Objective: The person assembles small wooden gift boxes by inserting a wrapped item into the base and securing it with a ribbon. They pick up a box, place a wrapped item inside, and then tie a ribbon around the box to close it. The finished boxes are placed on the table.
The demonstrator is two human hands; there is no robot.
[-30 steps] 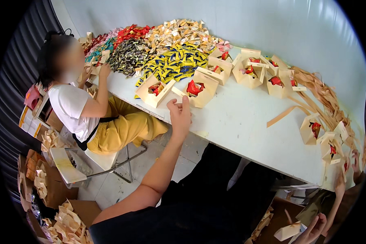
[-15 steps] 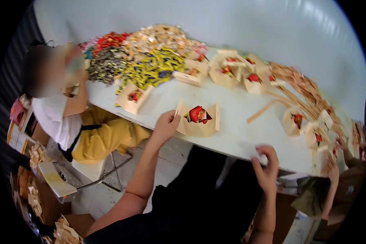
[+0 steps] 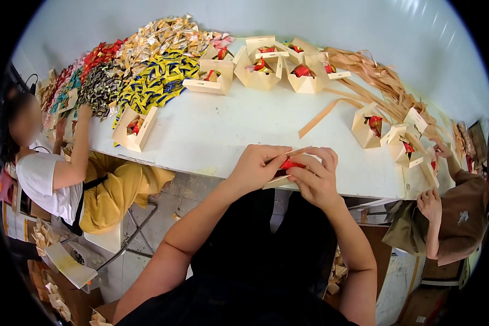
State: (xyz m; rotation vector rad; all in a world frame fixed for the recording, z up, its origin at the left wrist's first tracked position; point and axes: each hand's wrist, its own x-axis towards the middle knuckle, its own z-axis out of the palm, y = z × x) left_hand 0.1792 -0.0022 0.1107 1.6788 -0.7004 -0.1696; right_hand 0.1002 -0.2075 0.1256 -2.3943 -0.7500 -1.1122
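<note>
A small cream cardboard gift box (image 3: pixel 277 183) is at the table's near edge, between my two hands. My left hand (image 3: pixel 259 167) grips its left side, fingers and thumb bent over the upper edge. On the other side, my right hand (image 3: pixel 316 175) has its fingers curled over the box's right part. Between my fingers a red wrapped sweet (image 3: pixel 292 164) shows inside. Most of the box's walls are hidden by my hands. To the left, a similar filled box (image 3: pixel 142 134) stands apart from them.
Several filled boxes (image 3: pixel 258 79) stand at the table's back. Heaped wrapped sweets, yellow packets (image 3: pixel 160 81) among them, cover the far left. Brown paper ribbons (image 3: pixel 372 76) lie to the right. A seated person (image 3: pixel 51 174) works at left, another (image 3: pixel 451 212) at right.
My right hand has come from the right onto the box, and the box has moved nearer to me. The left-hand person's arm now reaches into the sweets. My view has shifted.
</note>
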